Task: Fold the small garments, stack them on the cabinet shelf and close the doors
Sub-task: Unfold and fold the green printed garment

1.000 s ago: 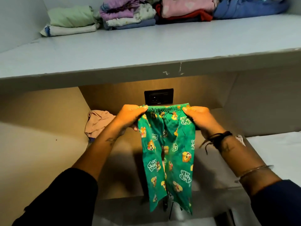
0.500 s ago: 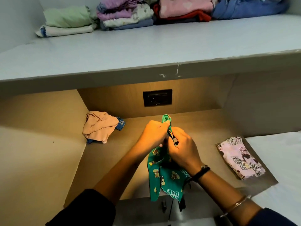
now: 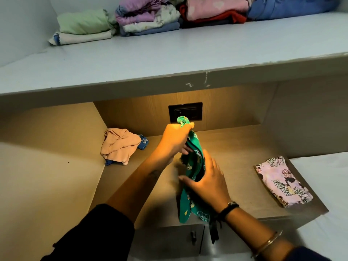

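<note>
Small green printed trousers (image 3: 192,206) hang folded lengthwise over the lit wooden counter (image 3: 235,153). My left hand (image 3: 175,140) is shut on their waistband, held up near the black socket. My right hand (image 3: 209,179) lies flat against the hanging legs lower down, fingers spread. Folded garments (image 3: 150,17) are stacked in a row at the back of the grey shelf (image 3: 169,57) above.
A crumpled peach garment (image 3: 118,146) over a blue one (image 3: 144,143) lies at the counter's back left. A pink printed garment (image 3: 280,181) lies flat at the right. A black socket (image 3: 185,112) sits on the back wall. Closed cabinet doors with a handle (image 3: 193,238) are below.
The trousers went from spread by the waistband in both hands to folded lengthwise. My left hand now holds the waistband alone; my right hand slid down the legs.
</note>
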`<state>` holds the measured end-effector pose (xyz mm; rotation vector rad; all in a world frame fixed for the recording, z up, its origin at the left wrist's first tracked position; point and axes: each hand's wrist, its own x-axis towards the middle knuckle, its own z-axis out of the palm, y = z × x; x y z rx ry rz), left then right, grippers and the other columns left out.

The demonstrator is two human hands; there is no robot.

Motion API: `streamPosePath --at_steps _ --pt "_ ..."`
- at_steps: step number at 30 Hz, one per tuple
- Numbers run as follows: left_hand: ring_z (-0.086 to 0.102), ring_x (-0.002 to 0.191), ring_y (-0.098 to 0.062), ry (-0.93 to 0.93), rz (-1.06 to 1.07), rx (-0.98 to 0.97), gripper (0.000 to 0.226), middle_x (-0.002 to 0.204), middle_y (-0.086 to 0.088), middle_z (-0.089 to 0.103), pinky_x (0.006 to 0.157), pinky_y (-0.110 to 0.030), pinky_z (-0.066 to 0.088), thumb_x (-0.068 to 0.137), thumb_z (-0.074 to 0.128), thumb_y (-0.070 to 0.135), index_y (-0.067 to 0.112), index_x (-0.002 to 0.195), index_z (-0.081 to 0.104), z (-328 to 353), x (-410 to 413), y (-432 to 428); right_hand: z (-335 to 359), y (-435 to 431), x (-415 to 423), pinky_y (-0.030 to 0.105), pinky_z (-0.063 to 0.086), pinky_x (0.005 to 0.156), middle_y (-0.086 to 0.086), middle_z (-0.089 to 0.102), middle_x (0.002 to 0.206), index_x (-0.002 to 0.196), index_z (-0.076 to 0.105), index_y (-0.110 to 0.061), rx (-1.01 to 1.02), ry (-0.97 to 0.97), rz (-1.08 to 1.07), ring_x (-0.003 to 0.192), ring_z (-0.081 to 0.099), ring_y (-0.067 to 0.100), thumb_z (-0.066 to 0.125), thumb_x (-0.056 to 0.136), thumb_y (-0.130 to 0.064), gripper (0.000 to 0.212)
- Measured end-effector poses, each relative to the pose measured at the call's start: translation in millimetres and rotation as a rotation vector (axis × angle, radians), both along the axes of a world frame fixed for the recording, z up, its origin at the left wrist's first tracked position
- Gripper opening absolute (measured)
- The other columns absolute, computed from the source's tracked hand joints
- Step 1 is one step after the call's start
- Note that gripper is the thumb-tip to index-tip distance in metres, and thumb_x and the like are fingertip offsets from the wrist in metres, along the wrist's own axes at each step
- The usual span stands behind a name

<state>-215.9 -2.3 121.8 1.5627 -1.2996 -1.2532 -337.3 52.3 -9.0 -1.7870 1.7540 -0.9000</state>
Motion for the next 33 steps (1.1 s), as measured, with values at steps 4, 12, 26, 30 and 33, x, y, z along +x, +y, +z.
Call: streamPosePath --at_steps 4,12,26,30,33 --pt "0.069 0.053 -0.018 0.187 0.024 -0.032 0.028 0.081 -0.015 0.071 0.047 -0.026 0.055 0.097 0.054 0.032 0.005 0.093 0.061 7.6 1.6 -0.5 -25.4 15.7 16.2 0.039 0.048 0.093 -0.008 0.055 0.116 0.131 0.039 -0.027 -0.003 -0.008 -0.093 0.107 0.052 0.013 0.061 0.067 -0.069 0.079" --pt "0.071 0.066 -0.025 0.452 0.112 -0.061 0.026 0.077 -0.011 0.072 0.054 -0.032 0.058 0.097 0.05 0.029 0.008 0.089 0.064 16.2 30.9 -14.7 -27.1 -15.5 1.9 0.039 0.046 0.067 0.011 0.066 0.086 0.09 0.062 -0.009 -0.153 0.097 -0.194 0.08 0.061 0.036 0.052 0.074 -0.016 0.02" --pt "0.064 0.095 -0.028 0.872 0.417 0.179 0.019 0.105 -0.015 0.066 0.083 -0.048 0.052 0.097 0.05 0.023 0.011 0.108 0.058 -85.0 68.8 -28.0 5.6 -77.9 -105.8 0.043 0.052 0.08 0.014 0.072 0.106 0.11 0.069 -0.008 -0.282 0.284 -0.171 0.096 0.064 0.036 0.041 0.069 -0.008 0.05" --pt "0.065 0.084 -0.028 0.7 0.47 0.365 0.023 0.096 -0.012 0.066 0.07 -0.044 0.052 0.097 0.05 0.024 0.01 0.115 0.058 -129.6 69.8 0.7 -40.3 -44.4 -117.8 0.042 0.05 0.088 0.007 0.071 0.11 0.111 0.069 -0.019 -0.232 0.467 0.019 0.104 0.064 0.03 0.038 0.062 -0.013 0.058" --pt "0.067 0.08 -0.03 0.409 0.452 0.601 0.036 0.105 -0.016 0.067 0.061 -0.039 0.054 0.095 0.055 0.024 0.008 0.127 0.052 -166.0 75.4 29.9 -77.3 -10.3 -120.0 0.042 0.031 0.111 -0.009 0.045 0.146 0.133 0.052 -0.032 0.117 0.615 0.103 0.136 0.039 0.018 0.045 0.08 -0.035 0.054"
